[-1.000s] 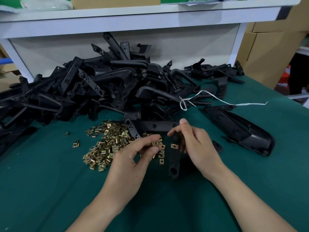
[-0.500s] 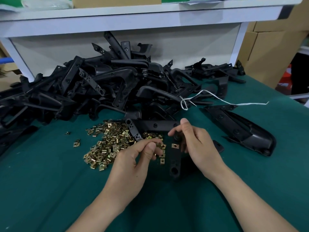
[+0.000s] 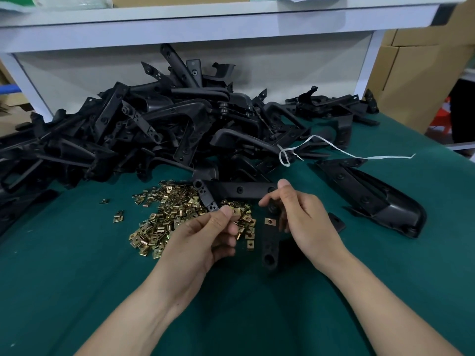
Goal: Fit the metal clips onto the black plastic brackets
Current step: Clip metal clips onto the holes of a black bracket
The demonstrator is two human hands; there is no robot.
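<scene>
Currently the left hand (image 3: pixel 205 235) pinches one metal clip (image 3: pixel 235 211) between thumb and forefinger, over the near edge of the loose clips (image 3: pixel 169 214) spread on the green tabletop (image 3: pixel 77 265). Just beside it, the right hand (image 3: pixel 303 219) grips the far end of a black bracket (image 3: pixel 270 245); a second clip (image 3: pixel 270 221) sits on this bracket by the right fingers. A heap of brackets (image 3: pixel 159 129) lies beyond both hands.

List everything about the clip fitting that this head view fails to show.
Head view only:
- the clip pinched by the left hand: mostly covered by thumb and fingers, so its orientation is unclear.
- the bracket held by the right hand: its upper end is hidden behind that hand.
- the loose clips: too small to show their shape.
- the bracket pile: cut off by the left edge.
</scene>
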